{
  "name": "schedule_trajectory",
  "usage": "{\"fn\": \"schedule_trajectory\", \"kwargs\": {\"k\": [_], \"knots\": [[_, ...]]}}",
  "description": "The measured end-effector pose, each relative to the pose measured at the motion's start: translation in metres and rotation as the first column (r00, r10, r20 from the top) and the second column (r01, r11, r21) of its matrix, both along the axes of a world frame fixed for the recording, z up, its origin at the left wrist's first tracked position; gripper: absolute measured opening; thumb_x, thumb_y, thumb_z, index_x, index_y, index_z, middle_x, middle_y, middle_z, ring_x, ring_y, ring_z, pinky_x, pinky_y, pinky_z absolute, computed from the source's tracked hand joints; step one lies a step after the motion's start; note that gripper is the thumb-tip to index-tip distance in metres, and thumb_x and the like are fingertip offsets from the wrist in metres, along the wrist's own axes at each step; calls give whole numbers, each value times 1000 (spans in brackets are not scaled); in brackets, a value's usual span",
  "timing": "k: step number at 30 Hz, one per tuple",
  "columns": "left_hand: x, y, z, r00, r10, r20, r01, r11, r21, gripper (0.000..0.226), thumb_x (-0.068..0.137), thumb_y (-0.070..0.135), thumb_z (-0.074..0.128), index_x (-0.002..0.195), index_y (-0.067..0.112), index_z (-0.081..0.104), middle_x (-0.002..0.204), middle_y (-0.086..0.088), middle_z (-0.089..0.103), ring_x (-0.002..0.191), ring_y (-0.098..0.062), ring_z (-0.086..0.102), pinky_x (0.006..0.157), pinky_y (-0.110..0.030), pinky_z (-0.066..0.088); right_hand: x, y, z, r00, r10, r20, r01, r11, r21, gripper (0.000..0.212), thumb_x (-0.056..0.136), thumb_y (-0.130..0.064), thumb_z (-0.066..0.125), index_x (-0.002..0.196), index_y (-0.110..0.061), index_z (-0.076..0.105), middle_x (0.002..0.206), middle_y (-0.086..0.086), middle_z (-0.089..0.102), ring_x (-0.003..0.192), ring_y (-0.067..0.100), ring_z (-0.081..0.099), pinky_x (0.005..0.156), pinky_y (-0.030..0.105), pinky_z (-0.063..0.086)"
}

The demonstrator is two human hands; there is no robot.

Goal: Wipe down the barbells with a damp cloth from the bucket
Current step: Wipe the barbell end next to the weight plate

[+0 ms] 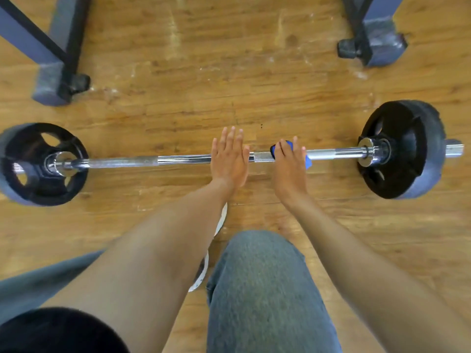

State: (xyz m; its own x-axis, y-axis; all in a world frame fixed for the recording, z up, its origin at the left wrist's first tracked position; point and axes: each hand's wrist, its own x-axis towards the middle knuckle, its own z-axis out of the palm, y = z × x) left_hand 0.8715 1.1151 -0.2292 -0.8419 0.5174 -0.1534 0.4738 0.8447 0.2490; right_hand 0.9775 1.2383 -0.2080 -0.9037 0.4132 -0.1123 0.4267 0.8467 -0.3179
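A chrome barbell (178, 160) lies across the wooden floor with a black plate at its left end (43, 164) and another at its right end (400, 149). My left hand (230, 159) rests flat on the middle of the bar, fingers straight. Just to its right, my right hand (290, 165) presses a blue cloth (307, 159) onto the bar; the cloth's edges show at the hand's upper left and right side. No bucket is in view.
Two grey-blue rack feet stand on the floor beyond the bar, one at the upper left (56, 72) and one at the upper right (377, 39). My knee in grey jeans (265, 289) and a white shoe (204, 271) are just behind the bar.
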Motion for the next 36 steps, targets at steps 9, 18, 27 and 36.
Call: {"fn": "schedule_trajectory", "kwargs": {"k": [9,18,27,36], "knots": [[-65,36,-1,1000,1,-14,-2,997,-77,57,110,39,6,163,20,14,171,4,10,158,-16,-5,127,-42,-4,-42,24,-15,989,-62,-138,64,998,9,83,76,27,49,154,5,29,165,15,24,155,39,4,125,50,7],[-139,77,-5,999,-15,-30,12,994,-110,58,109,40,3,163,24,16,170,4,14,158,-17,-2,128,-46,-2,-115,65,-30,972,-31,-232,36,999,14,83,71,35,46,149,8,38,161,19,32,153,43,14,122,56,13],[-214,114,-7,999,-40,7,40,990,-136,57,109,39,4,163,25,16,171,4,13,158,-17,-1,127,-47,-4,-174,85,-36,951,-158,-265,148,987,-58,88,76,30,47,157,-1,28,167,7,20,156,30,3,124,47,21],[-265,140,-9,998,-57,-7,55,990,-132,57,109,38,4,164,24,14,171,3,10,158,-18,-3,127,-48,-2,-233,88,-42,955,-104,-278,95,994,-47,94,72,33,46,157,-1,26,168,6,19,157,28,0,126,49,11]]}}
